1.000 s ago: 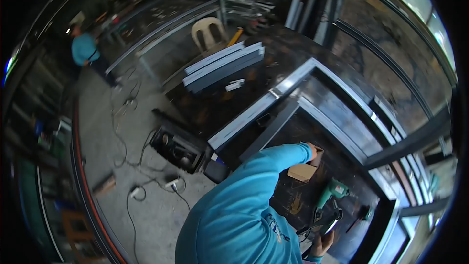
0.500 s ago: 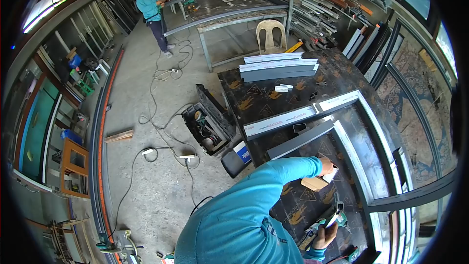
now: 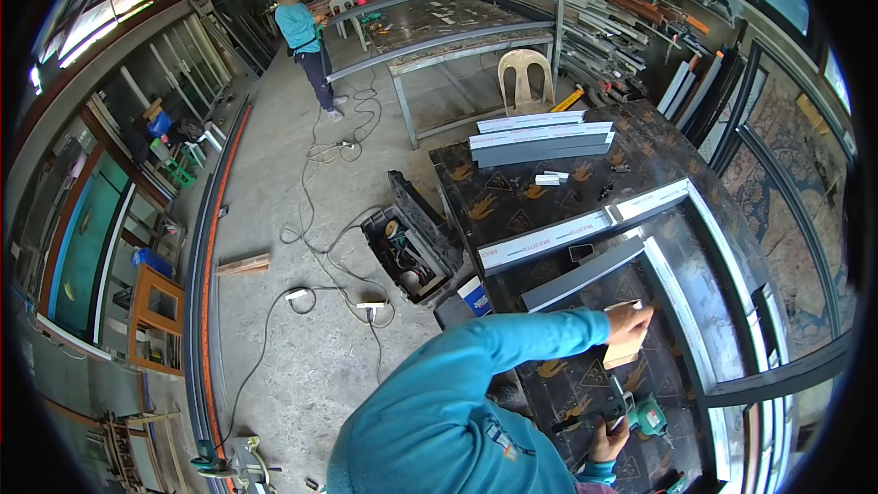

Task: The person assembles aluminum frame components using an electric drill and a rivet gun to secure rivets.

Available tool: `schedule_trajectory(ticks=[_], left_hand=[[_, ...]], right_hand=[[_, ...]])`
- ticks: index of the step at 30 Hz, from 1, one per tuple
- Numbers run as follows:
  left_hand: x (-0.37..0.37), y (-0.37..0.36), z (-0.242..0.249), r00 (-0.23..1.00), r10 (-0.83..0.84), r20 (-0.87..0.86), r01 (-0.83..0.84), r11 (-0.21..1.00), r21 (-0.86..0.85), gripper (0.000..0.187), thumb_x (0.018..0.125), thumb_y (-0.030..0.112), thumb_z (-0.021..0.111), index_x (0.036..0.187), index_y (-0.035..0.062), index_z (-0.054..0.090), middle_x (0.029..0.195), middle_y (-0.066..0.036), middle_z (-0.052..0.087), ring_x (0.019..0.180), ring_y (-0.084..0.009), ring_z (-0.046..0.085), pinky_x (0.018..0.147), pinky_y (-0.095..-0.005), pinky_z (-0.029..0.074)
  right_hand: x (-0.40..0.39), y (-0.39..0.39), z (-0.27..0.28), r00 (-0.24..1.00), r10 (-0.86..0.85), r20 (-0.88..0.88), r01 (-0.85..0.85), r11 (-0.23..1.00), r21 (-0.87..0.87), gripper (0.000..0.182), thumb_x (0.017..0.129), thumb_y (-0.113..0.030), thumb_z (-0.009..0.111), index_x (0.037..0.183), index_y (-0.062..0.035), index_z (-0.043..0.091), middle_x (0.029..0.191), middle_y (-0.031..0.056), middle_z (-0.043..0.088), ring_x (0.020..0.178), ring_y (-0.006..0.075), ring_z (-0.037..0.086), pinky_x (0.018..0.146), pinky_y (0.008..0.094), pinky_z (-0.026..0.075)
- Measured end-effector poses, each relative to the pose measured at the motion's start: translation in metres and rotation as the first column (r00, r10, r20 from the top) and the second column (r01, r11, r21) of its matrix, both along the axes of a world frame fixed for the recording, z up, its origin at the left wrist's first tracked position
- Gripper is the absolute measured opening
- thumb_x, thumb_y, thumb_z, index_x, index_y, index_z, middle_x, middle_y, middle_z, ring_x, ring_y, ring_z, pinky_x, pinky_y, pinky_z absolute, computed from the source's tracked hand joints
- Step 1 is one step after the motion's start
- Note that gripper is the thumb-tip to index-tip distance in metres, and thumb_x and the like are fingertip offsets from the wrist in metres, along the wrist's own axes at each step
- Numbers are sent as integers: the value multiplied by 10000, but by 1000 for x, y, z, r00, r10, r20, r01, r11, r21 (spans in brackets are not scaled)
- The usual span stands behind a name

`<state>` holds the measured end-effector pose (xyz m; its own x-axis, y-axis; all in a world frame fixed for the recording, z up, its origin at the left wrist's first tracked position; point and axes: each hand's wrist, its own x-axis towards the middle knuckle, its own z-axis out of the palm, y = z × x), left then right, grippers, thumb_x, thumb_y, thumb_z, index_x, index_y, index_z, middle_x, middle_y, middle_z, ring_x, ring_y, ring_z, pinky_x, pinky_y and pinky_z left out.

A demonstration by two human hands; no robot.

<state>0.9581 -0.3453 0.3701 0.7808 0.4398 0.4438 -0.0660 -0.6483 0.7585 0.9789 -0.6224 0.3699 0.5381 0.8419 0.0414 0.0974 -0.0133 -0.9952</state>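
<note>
My left hand [image 3: 629, 319] is closed on a small brown cardboard box [image 3: 624, 349], held above the dark tabletop near the grey frame pieces. Lower down, my right hand [image 3: 607, 440] has its fingers curled round a narrow, dark and pale object whose kind I cannot make out. Just right of that hand is a green power tool [image 3: 650, 416]. A grey bar with a white-filmed side piece [image 3: 679, 311] lies beyond the box, inside a larger frame [image 3: 725, 265].
Printed black worktable [image 3: 457, 176] carries stacked grey profiles [image 3: 541, 150] and small white pieces [image 3: 551, 178]. An open black toolbox [image 3: 412, 252] and cables [image 3: 315, 289] lie on the floor. Another person [image 3: 300, 32] stands beside a far table [image 3: 412, 64], near a beige chair [image 3: 524, 82].
The view has shifted, moving the scene right and down. The cardboard box has turned in my left hand, its pale opening no longer showing. More of the green tool shows beside my right hand.
</note>
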Motion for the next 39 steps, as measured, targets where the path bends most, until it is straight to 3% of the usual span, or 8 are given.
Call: schedule_trajectory(ticks=[3,4,7,9,14,28,30,39], left_hand=[[-50,-27,9,938,-334,91,341,842,-418,69,900,95,575,868,44,543,691,-46,571,604,-123,546,562,-322,446],[-71,-36,23,936,-350,32,305,765,-567,98,914,128,592,869,44,568,715,-14,566,630,-94,537,564,-280,442],[-93,-48,18,952,-305,12,220,659,-720,119,920,162,610,877,52,601,739,9,576,676,-61,540,572,-232,436],[-102,-50,13,961,-197,194,265,455,-850,128,914,178,623,863,60,630,724,21,590,612,-39,526,542,-211,438],[-128,-40,25,949,-223,223,293,362,-885,132,914,168,624,905,39,654,808,-7,649,671,-53,573,615,-199,471],[-129,-17,51,932,-357,62,284,613,-737,131,879,130,656,921,12,695,785,-18,665,714,-71,593,662,-226,482],[-129,-16,58,948,-319,-17,247,764,-596,132,873,137,658,901,12,691,810,-39,678,738,-81,607,668,-248,484],[-124,-15,59,951,-301,73,309,901,-303,135,869,140,650,871,8,674,734,-94,628,735,-214,625,655,-309,476]], right_hand=[[-1,10,3,999,34,-30,-33,999,2,319,806,-54,681,1097,3,565,936,-5,611,808,79,527,724,218,427],[-2,14,6,998,55,-40,-55,998,-4,333,801,-55,688,1104,4,561,943,-5,612,814,78,530,725,219,428],[-18,29,28,998,44,-38,-44,999,-1,337,785,-74,712,1070,2,549,899,2,607,786,81,530,701,227,439],[-23,33,32,999,25,-46,-25,1000,6,306,773,-83,725,1012,-6,550,854,5,600,752,81,520,677,235,443],[-25,39,39,994,62,-92,-67,996,-56,341,739,-34,715,1036,-9,549,853,-4,586,754,84,520,690,234,442],[-26,51,53,997,-58,-42,57,998,-24,311,747,-71,718,1004,-5,556,822,4,608,723,83,543,664,231,456],[-26,51,54,996,-80,-35,80,997,-22,310,748,-73,718,1003,-4,556,818,6,612,716,83,546,658,232,458],[-18,45,40,993,-105,-61,103,994,-31,322,734,-112,732,988,-7,564,830,10,619,733,88,547,673,235,458]])
